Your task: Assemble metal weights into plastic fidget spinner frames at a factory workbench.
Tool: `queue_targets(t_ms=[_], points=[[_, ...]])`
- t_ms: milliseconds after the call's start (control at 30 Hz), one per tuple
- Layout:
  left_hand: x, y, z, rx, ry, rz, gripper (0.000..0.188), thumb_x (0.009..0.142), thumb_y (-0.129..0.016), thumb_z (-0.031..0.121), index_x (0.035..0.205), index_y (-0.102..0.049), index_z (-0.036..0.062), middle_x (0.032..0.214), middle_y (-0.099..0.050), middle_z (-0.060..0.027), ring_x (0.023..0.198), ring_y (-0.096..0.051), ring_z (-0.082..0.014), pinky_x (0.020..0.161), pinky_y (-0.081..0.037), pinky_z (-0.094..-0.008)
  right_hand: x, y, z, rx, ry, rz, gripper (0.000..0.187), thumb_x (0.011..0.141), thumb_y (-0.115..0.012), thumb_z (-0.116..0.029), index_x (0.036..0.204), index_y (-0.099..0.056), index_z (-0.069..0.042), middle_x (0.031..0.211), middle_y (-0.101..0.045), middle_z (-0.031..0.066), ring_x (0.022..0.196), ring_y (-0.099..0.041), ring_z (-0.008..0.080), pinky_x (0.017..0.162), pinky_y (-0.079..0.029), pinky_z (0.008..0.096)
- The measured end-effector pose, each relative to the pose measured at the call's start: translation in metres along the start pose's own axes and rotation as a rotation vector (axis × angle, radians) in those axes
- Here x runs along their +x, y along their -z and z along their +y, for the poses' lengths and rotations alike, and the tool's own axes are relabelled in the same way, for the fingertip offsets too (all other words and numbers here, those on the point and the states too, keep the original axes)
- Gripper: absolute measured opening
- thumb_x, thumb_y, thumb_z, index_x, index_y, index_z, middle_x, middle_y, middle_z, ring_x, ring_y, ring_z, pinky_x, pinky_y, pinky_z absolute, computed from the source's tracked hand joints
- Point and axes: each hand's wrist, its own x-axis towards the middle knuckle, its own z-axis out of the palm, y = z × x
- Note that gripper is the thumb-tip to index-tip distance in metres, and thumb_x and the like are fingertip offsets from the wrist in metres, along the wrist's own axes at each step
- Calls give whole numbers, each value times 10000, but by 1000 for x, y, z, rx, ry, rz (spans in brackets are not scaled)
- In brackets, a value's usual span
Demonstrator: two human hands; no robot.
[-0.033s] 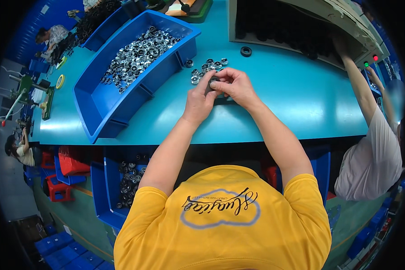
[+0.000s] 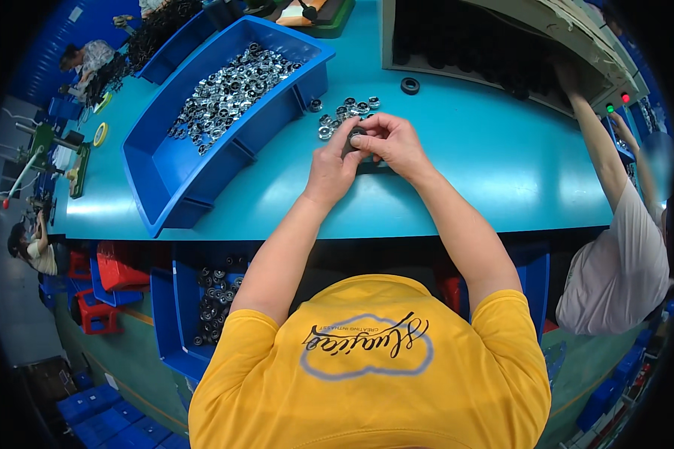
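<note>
My left hand (image 2: 328, 166) and my right hand (image 2: 394, 142) meet over the teal table (image 2: 494, 168), fingertips pinched together on a small dark round part (image 2: 356, 139). Much of the part is hidden by my fingers. Just beyond my hands lies a loose cluster of small silver metal rings (image 2: 344, 111). A single black ring (image 2: 410, 85) lies further back to the right.
A big blue bin (image 2: 202, 196) with several silver parts stands at left. A grey cabinet (image 2: 502, 41) sits at the back; a person in a white shirt (image 2: 621, 262) reaches into it at right. Blue bins (image 2: 174, 314) and a red crate (image 2: 116, 273) sit under the table.
</note>
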Motion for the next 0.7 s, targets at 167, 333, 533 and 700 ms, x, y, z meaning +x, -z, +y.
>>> queue_targets(t_ms=[167,333,533,700], points=[[2,5,23,-330,240,-67,546,918,-730,23,1433,-567,105,865,-695,-4,688,-606,-41,553,-471,-207,2,7,-2,144,-44,-57,249,884,-815,-160,1064,-723,-14,860,-703,18,707,-637,78,568,-500,225],[4,7,27,-249,267,-58,516,910,-735,24,1400,-598,108,783,-661,20,626,-579,-35,491,-429,-200,2,4,-2,-4,25,13,228,901,-799,-168,1062,-729,-23,881,-716,30,732,-649,81,587,-514,227],[4,12,21,-366,223,-89,517,932,-710,35,1425,-572,101,929,-687,-18,719,-623,-76,566,-519,-234,-1,4,-6,102,33,-68,257,943,-755,-175,1147,-724,-23,956,-732,40,814,-666,94,665,-550,236],[10,22,20,-692,326,-128,390,1023,-607,100,1411,-568,106,926,-655,-35,739,-615,-99,578,-530,-244,0,7,-9,192,3,-90,311,972,-717,-202,1221,-695,-16,1036,-730,53,883,-672,113,697,-560,255]])
